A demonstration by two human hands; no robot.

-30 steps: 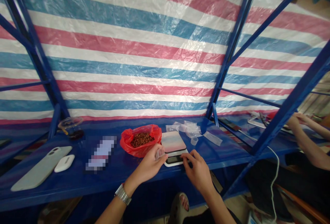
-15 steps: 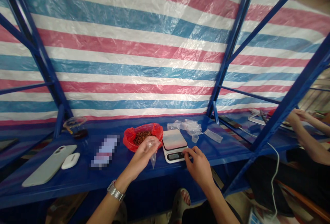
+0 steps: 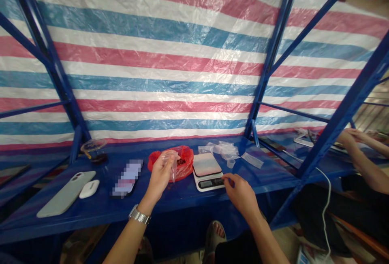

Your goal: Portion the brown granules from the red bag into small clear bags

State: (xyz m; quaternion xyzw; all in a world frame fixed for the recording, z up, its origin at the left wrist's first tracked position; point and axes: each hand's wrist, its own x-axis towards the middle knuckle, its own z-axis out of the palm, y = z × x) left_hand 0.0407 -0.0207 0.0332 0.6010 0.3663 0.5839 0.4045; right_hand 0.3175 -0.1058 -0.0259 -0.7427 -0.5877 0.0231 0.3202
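Note:
My left hand (image 3: 161,171) is closed on a small clear plastic bag (image 3: 174,171), which hangs from the fingers in front of a red plastic bag (image 3: 187,167). Small brown pieces (image 3: 181,161) lie inside the red bag, partly hidden by that hand. Right of it stands a white kitchen scale (image 3: 207,165) with nothing on its plate and a dark display (image 3: 206,183). At the scale's front right corner is my right hand (image 3: 240,191), its fingers curled together; I see nothing in them.
Several clear plastic bags (image 3: 225,149) and a small clear cup (image 3: 231,162) lie behind the scale. To the left are two phones (image 3: 65,195) (image 3: 129,177), a white earbud case (image 3: 89,189) and a plastic cup of dark liquid (image 3: 99,158). Another person's arms (image 3: 361,150) are at far right.
My left hand has moved left and up with the clear bag, now over the red bag's left part. My right hand has drawn slightly right, off the scale's button panel to its corner.

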